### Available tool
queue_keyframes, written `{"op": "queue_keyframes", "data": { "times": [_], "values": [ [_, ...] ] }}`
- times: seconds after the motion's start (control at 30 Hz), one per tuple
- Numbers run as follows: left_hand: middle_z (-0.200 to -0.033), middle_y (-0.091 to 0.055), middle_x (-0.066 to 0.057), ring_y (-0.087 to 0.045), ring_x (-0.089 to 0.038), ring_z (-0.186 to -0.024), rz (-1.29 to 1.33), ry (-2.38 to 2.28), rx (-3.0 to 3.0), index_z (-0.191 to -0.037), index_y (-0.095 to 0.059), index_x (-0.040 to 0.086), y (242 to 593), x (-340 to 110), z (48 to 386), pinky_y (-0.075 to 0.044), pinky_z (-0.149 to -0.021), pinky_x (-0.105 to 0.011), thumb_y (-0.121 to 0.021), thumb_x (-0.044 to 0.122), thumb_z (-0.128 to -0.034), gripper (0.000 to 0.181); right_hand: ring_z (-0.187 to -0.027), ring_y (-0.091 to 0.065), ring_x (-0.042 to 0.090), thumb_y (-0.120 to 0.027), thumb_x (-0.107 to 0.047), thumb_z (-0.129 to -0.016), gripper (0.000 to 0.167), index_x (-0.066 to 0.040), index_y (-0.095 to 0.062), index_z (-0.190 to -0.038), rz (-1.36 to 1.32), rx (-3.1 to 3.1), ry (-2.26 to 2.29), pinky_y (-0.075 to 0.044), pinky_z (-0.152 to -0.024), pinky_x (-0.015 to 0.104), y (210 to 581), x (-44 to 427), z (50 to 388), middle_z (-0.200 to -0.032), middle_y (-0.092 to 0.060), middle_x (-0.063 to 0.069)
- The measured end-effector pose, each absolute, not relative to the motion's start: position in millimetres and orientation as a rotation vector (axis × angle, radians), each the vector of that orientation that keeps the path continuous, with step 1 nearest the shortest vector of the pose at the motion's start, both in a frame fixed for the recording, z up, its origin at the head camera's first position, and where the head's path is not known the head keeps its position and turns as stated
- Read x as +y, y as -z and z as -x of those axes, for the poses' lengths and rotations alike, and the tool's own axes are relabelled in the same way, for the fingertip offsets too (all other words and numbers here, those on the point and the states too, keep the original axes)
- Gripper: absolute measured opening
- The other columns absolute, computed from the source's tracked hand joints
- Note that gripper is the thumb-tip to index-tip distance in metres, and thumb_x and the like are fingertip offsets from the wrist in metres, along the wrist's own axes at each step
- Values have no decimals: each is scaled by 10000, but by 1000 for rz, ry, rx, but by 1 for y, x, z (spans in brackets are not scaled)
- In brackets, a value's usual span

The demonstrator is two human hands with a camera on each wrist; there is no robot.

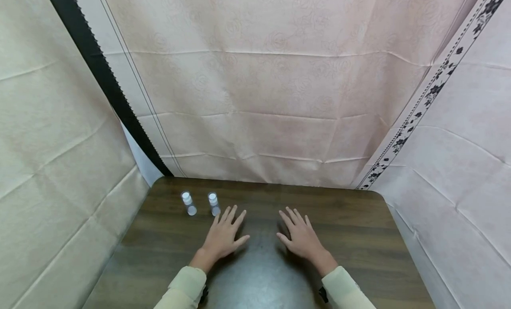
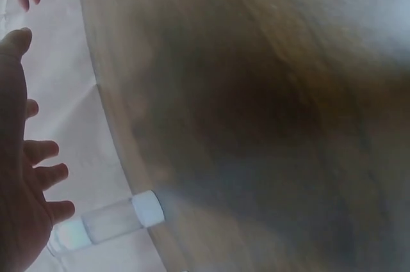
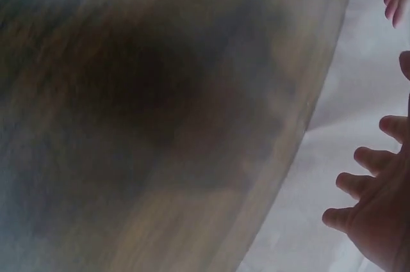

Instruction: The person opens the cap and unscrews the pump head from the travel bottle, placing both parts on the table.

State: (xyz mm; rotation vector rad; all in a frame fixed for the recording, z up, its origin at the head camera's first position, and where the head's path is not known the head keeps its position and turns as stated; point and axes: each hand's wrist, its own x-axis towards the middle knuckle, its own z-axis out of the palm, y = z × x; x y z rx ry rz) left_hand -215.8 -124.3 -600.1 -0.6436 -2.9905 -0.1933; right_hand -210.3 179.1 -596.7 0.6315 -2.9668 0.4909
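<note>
Two small clear bottles with white tops stand at the back left of a dark wooden table: the left bottle [image 1: 189, 203] and the right bottle [image 1: 214, 204]. My left hand [image 1: 222, 238], palm down with fingers spread, is above the table just in front of the right bottle, holding nothing. In the left wrist view one clear bottle [image 2: 112, 219] shows beyond the fingertips. My right hand [image 1: 301, 237] also has its fingers spread and holds nothing; it is right of the table's middle, away from both bottles. Each hand casts a shadow on the wood.
The wooden table [image 1: 343, 211] has rounded back corners. A pale patterned cloth [image 1: 255, 100] hangs behind it. More cloth hangs at the left [image 1: 60, 158] and right [image 1: 451, 167]. A black strip [image 1: 115, 87] runs down the left corner, a floral border [image 1: 431, 94] down the right.
</note>
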Motion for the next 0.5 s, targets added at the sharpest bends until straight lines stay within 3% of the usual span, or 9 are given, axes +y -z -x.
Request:
{"op": "queue_keyframes", "data": {
  "times": [0.5],
  "values": [
    [-1651,-363,-165,-391,-382,-1500,640,289,-2911,-1607,-377,180,606,-148,207,-327,-1179,-636,-590,583,-991,767,-1540,-316,381,-546,-529,-1035,695,-218,-345,-1622,-681,-2963,-469,-278,-1178,691,598,164,208,-1681,-318,121]
  ]
}}
